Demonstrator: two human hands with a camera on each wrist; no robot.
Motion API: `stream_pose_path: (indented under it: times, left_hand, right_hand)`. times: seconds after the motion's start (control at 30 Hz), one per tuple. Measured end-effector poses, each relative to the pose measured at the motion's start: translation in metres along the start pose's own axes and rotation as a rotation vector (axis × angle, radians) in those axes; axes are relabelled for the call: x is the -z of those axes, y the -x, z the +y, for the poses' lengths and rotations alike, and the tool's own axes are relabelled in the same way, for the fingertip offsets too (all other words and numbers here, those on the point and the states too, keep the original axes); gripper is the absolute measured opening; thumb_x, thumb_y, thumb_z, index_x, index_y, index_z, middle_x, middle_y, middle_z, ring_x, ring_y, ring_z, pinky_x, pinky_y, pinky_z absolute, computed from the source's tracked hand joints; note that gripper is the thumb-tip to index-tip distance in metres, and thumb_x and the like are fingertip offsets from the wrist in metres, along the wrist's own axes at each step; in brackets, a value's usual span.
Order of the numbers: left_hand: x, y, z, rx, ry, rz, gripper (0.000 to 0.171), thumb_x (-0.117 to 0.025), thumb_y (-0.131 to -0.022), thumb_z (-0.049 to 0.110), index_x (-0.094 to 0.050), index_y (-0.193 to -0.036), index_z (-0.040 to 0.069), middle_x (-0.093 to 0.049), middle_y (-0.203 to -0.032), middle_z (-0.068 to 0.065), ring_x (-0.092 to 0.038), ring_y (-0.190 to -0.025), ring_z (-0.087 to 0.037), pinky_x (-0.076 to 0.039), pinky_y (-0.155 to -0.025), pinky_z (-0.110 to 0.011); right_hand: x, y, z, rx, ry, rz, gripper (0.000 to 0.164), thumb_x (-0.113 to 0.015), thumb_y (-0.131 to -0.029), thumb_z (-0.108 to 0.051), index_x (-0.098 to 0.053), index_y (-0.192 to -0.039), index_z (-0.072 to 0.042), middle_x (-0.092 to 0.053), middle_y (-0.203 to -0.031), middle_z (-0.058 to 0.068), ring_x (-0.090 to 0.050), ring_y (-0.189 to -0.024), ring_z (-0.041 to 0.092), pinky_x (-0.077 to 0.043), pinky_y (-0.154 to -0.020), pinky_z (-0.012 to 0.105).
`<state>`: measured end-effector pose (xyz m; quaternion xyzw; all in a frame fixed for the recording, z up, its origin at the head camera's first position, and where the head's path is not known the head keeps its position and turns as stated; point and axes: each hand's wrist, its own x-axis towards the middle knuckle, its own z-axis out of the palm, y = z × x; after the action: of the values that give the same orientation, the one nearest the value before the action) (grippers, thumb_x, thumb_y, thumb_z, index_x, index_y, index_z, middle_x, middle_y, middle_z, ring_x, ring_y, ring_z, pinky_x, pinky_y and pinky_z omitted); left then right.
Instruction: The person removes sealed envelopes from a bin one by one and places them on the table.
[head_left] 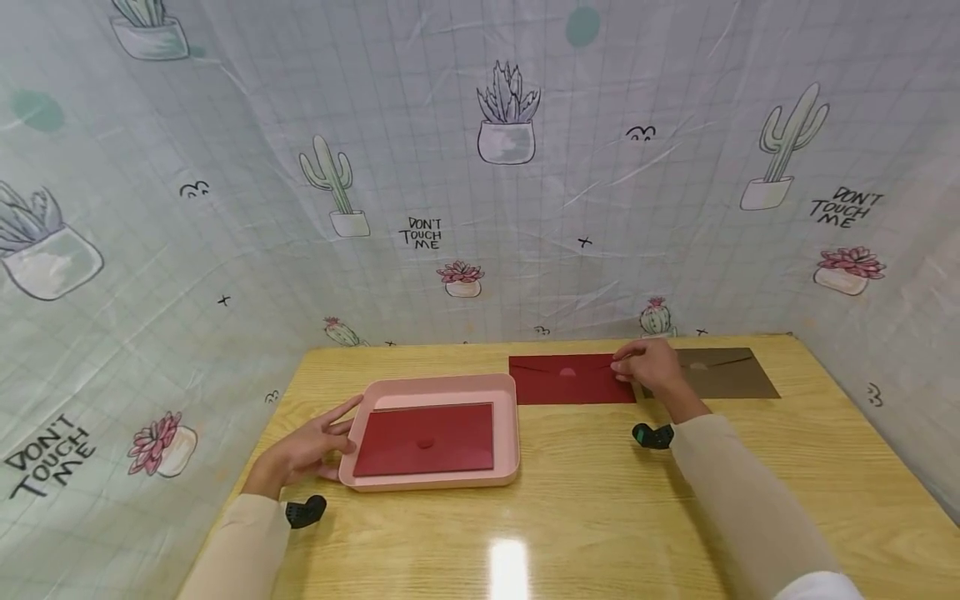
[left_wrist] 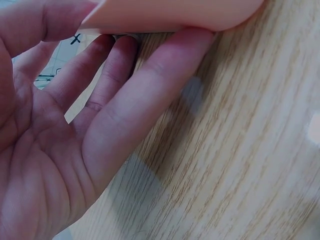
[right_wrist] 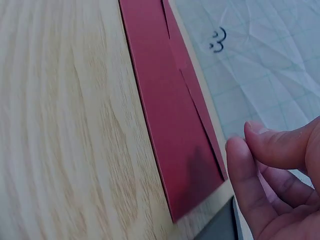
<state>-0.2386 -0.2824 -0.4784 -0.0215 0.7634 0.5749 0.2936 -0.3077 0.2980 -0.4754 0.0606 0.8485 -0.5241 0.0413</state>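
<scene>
A pink tray stands on the table with a dark red envelope lying in it. At the tray's left side my left hand holds the rim and wall; the left wrist view shows the thumb against the outer wall. A second red envelope lies flat behind and right of the tray, flap side up. Over its right end is my right hand, thumb and forefinger tips close together with nothing between them. Beside that, a brown envelope lies flat, its left end partly hidden by the hand.
The wooden table meets a patterned curtain at its back edge, right behind the loose envelopes. The curtain also hangs along both sides. Small dark devices sit at the wrists.
</scene>
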Motion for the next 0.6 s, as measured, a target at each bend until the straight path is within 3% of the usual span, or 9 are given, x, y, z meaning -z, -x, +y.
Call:
stream_pose_path:
  times: [0.23, 0.4, 0.6]
  left_hand:
    - [0.001, -0.002, 0.000, 0.001, 0.010, 0.007, 0.097, -0.065, -0.094, 0.004, -0.013, -0.168, 0.039, -0.017, -0.175, -0.017, -0.066, -0.127, -0.034, -0.063, -0.086, -0.054]
    - [0.001, -0.001, 0.001, -0.009, 0.000, -0.009, 0.097, -0.063, -0.095, 0.004, -0.009, -0.169, 0.038, -0.015, -0.175, -0.018, -0.066, -0.128, -0.035, -0.063, -0.085, -0.053]
    - [0.000, 0.001, 0.003, -0.007, 0.011, -0.013, 0.097, -0.062, -0.095, 0.002, -0.010, -0.169, 0.038, -0.018, -0.174, -0.017, -0.064, -0.130, -0.036, -0.064, -0.084, -0.053]
  right_hand:
    - [-0.011, 0.009, -0.007, 0.011, -0.078, -0.042, 0.031, -0.066, -0.100, -0.005, -0.068, -0.126, 0.011, -0.072, -0.120, 0.024, -0.075, -0.084, 0.007, -0.064, -0.083, 0.031]
    - [-0.019, 0.014, -0.010, 0.005, -0.160, -0.080, 0.033, -0.065, -0.099, -0.001, -0.065, -0.129, 0.013, -0.072, -0.121, 0.025, -0.077, -0.094, 0.018, -0.064, -0.086, 0.034]
    - [-0.027, 0.024, -0.015, 0.019, -0.180, -0.118, 0.033, -0.064, -0.099, 0.000, -0.064, -0.129, 0.014, -0.073, -0.119, 0.024, -0.078, -0.098, 0.024, -0.064, -0.089, 0.039]
